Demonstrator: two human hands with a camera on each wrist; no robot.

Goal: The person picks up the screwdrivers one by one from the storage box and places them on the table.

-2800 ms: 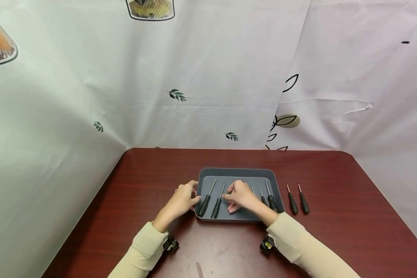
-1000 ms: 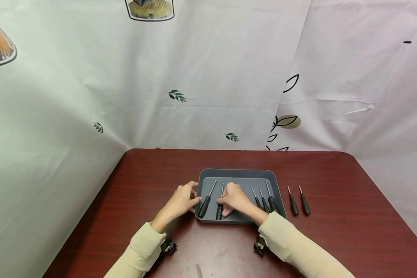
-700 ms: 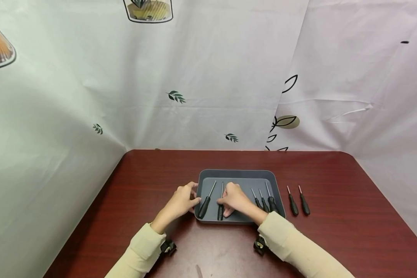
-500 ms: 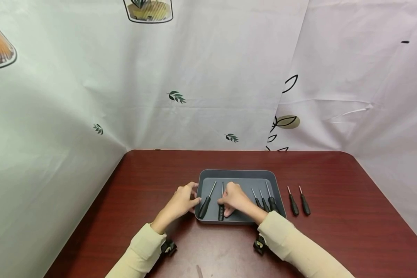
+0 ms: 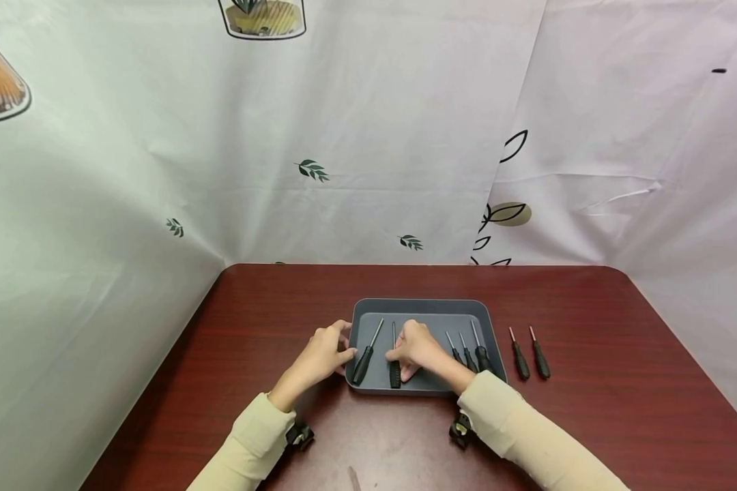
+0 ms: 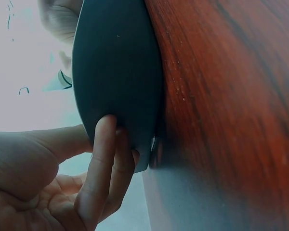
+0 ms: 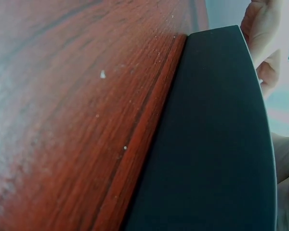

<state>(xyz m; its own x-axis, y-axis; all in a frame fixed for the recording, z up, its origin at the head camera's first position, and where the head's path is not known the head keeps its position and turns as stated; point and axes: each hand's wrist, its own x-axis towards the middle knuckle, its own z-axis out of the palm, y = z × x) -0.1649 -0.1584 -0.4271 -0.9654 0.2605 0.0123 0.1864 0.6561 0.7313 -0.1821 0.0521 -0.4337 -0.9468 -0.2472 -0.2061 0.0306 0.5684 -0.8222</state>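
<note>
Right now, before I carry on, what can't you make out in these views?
Head view: part of the held screwdriver, covered by the right hand.
Head view: handle ends of the three screwdrivers at the right in the tray, behind the right arm.
Head view: every blade tip's shape, too small.
Both wrist views: the tray's inside, hidden by its wall.

The right hand hides part of one screwdriver. Both wrist views cut off the tray, whose wall hides its inside there. The sleeves run past the head view's bottom edge.
</note>
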